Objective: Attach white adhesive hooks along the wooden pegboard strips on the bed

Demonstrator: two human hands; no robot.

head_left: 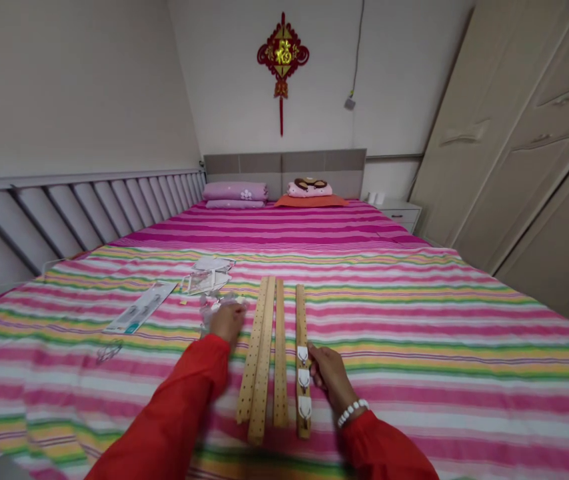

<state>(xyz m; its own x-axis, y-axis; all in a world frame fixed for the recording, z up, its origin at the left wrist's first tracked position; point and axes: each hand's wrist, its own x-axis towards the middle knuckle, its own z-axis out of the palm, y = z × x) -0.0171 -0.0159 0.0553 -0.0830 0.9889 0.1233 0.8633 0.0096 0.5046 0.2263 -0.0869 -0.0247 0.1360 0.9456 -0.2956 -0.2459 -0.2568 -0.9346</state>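
My left hand is over a small pile of clear plastic pieces left of the wooden strips. Its fingers are curled together, and what they hold, if anything, is hidden. My right hand, with a white bead bracelet at the wrist, grips the right edge of a perforated wooden strip between thumb and fingers. Three white hooks sit in a row on that strip's near half. To its left lie another wooden strip and a pair of strips side by side, all with rows of holes.
A striped sheet covers the bed. On the left are a long packaging card, clear packets and a small wire-like bundle. Folded bedding lies by the headboard. A slatted rail borders the left.
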